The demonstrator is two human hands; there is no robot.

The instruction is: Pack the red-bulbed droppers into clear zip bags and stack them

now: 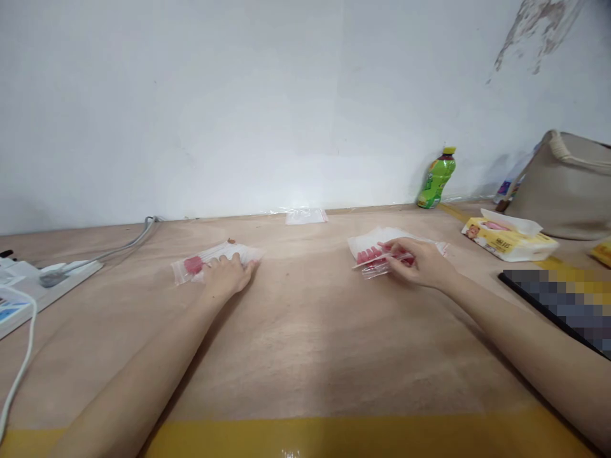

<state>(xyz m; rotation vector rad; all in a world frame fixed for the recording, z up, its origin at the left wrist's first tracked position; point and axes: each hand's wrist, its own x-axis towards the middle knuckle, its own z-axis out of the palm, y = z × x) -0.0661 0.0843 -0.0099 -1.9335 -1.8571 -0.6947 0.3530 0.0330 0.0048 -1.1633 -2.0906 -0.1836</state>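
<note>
On the left, clear plastic zip bags (180,273) lie on the table, with something red (193,264) at their left end. My left hand (224,273) rests over these bags, its fingers apart and slightly bent, the thumb to the right. A second group of clear zip bags (377,236) lies to the right, with several small red pieces (368,256) in or on it; their kind is too small to tell. Above them my right hand (420,259) is closed in a pinch on a thin pale stick (365,263) that points left. The fingers partly cover the red pieces.
Another clear bag (307,217) lies by the wall. At the right are a green bottle (436,178), a yellow tissue pack (508,240), a grey bag (563,184) and a dark flat object (548,305), partly blurred. A power strip (71,280) with cables lies left.
</note>
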